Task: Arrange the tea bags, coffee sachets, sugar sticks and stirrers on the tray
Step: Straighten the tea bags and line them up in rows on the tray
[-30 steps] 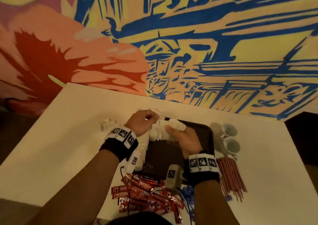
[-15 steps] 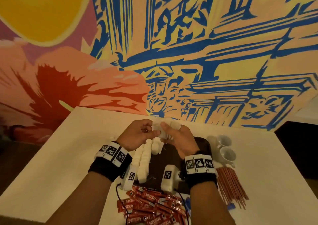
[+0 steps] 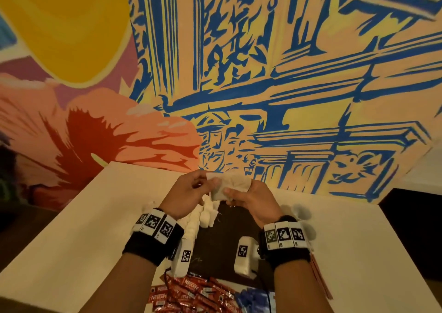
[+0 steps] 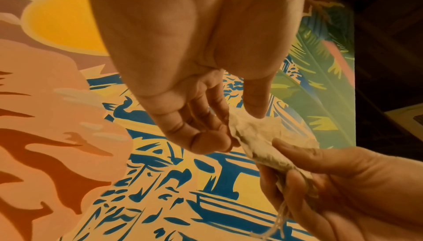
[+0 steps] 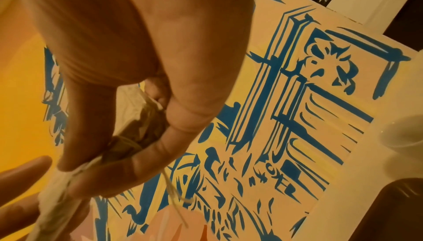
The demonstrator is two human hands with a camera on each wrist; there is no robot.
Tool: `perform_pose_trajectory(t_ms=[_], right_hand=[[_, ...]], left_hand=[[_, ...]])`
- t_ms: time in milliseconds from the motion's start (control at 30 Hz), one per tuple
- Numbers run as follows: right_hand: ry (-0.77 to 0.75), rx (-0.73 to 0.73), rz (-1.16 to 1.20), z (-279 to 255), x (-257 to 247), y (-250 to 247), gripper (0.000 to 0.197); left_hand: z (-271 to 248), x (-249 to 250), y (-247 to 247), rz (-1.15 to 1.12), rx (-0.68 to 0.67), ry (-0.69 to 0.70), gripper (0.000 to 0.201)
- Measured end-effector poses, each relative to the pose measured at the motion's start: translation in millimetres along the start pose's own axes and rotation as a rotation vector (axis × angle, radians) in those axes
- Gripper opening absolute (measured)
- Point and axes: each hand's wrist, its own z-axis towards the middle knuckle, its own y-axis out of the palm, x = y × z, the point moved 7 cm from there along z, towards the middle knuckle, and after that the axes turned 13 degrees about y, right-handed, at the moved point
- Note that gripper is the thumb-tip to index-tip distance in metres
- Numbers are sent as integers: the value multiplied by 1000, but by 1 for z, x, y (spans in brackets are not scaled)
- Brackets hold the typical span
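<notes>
Where mural [image 3: 287,73] rises, white table [image 3: 95,217].

Tea bags [image 3: 230,183]: thin matt filter paper, crinkled, off-white, with fine fibrous string [image 4: 278,221] trailing off. Same paper on the row of bags on the tray [image 3: 208,214]. Tray [image 3: 229,231]: dark, smooth, low sheen; plastic or lacquered wood, cannot tell. Coffee sachets [image 3: 191,291]: glossy red foil-type film, creased, catching highlights. Blue packets [image 3: 253,299]: shiny wrap, blurred. Table [image 3: 83,241]: flat matt cream surface, smooth, no grain showing. Wall mural [image 3: 287,73]: matt paint, flat colour blocks. Wristbands [image 3: 153,245]: black knit cloth, with hard white plastic marker tiles on top.
</notes>
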Motion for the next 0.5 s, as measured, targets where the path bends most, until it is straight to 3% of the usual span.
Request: perform_pose_trajectory(t_ms=[367,500], right_hand=[[62,-106,-73,-16,10,-18,21],[117,4,4,-12,25,-31,15]], left_hand=[[-24,6,20,48,78,-39,12],[-24,4,11,128,79,-55,9]])
